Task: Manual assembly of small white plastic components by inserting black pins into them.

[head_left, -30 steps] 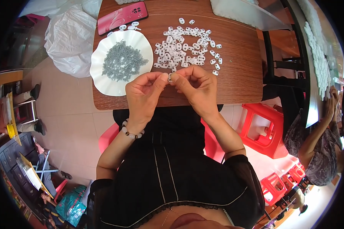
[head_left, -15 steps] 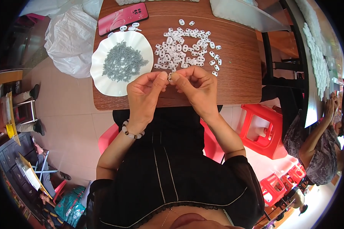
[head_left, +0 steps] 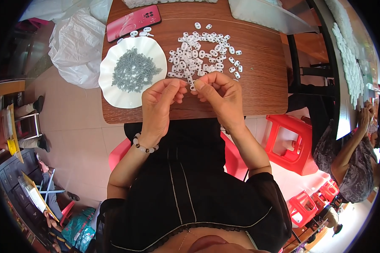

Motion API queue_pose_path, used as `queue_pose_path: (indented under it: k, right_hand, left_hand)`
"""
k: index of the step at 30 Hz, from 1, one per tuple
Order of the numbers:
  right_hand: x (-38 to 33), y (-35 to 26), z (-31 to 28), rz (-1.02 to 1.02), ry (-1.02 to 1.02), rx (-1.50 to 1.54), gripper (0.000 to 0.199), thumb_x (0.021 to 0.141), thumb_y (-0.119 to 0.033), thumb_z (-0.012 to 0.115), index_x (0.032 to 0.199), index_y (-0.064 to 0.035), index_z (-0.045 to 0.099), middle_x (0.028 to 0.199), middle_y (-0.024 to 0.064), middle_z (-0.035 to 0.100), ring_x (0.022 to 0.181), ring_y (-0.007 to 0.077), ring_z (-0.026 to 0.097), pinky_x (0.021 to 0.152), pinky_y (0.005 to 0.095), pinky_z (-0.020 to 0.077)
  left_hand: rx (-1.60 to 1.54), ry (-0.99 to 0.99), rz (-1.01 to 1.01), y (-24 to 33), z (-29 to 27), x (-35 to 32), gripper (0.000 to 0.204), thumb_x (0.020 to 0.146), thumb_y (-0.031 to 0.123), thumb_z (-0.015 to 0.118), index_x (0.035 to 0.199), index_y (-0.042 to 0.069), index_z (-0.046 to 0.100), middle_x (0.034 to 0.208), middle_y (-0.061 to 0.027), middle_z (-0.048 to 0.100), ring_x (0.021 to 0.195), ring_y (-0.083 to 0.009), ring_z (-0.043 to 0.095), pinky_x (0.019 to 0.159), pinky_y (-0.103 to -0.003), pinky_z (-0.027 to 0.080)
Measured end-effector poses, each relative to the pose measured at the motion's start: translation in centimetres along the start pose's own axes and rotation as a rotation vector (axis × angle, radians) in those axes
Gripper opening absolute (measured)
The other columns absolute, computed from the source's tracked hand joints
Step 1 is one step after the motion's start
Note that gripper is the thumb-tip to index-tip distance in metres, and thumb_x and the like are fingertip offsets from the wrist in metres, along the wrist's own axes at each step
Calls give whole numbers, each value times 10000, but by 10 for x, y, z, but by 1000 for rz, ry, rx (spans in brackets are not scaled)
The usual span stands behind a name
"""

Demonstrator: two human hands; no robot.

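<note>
My left hand (head_left: 160,103) and my right hand (head_left: 221,99) meet fingertip to fingertip over the near edge of a small brown wooden table (head_left: 266,80). Between their fingertips they pinch a small white plastic piece (head_left: 192,87); what else is between them is too small to tell. Just beyond my fingers lies a loose pile of several small white plastic pieces (head_left: 200,55). To the left of the pile stands a white scalloped plate (head_left: 114,90) heaped with small grey metal parts (head_left: 133,69). A bead bracelet circles my left wrist.
A red phone (head_left: 133,22) lies at the table's far left, with white plastic bags (head_left: 74,42) on the floor beside it. Red plastic stools (head_left: 293,141) stand to my right. Another person sits at the far right beside a table with white pieces.
My hands stay together at the table's near edge; only the fingertips have shifted slightly around the small piece.
</note>
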State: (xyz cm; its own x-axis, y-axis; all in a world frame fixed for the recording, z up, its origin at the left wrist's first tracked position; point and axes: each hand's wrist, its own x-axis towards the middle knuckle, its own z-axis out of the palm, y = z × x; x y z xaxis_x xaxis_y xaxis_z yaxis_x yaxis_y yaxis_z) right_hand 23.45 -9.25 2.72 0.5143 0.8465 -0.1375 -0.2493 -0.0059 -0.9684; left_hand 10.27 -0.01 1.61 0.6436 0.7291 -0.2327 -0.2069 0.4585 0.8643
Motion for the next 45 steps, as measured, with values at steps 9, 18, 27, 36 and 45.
queue_pose_path:
  k: [9, 18, 27, 36, 45]
  right_hand:
    - [-1, -1, -9, 20, -20, 25, 118, 882, -129, 629, 877, -11, 631, 765, 41, 652, 706, 76, 612, 618, 197, 457]
    - [0, -5, -48, -51, 182, 100, 108, 886, -127, 624, 896, -19, 627, 777, 31, 648, 719, 79, 615, 616, 200, 446]
    - [-7, -13, -61, -91, 250, 90, 123, 887, -134, 618, 886, -11, 626, 784, 39, 641, 728, 87, 614, 613, 199, 439]
    - [-4, -12, -58, -55, 226, 84, 117, 890, -135, 609, 881, -19, 622, 780, 49, 650, 686, 63, 572, 620, 195, 428]
    - [2, -14, -48, -64, 226, 106, 118, 876, -130, 610, 873, -13, 607, 774, 66, 638, 656, 82, 560, 608, 197, 427]
  left_hand:
    - [79, -46, -10, 1, 5, 4, 199, 917, 159, 587, 949, -23, 660, 854, -58, 657, 733, -70, 552, 663, -210, 431]
    - [918, -188, 219, 18, 13, 61, 173, 879, 72, 554, 1003, -13, 640, 890, -75, 661, 735, -99, 595, 650, -259, 471]
    - [1456, -353, 723, 3, 38, 153, 233, 798, 186, 656, 1000, 72, 626, 965, -111, 580, 983, -305, 536, 853, -396, 438]
    - [1570, -408, 792, -9, 41, 167, 192, 797, 155, 660, 969, 71, 654, 882, -97, 586, 900, -307, 562, 771, -391, 471]
    - [367, -362, -169, 25, 25, 85, 309, 934, 253, 567, 1081, -7, 646, 897, -75, 657, 754, -95, 598, 631, -230, 486]
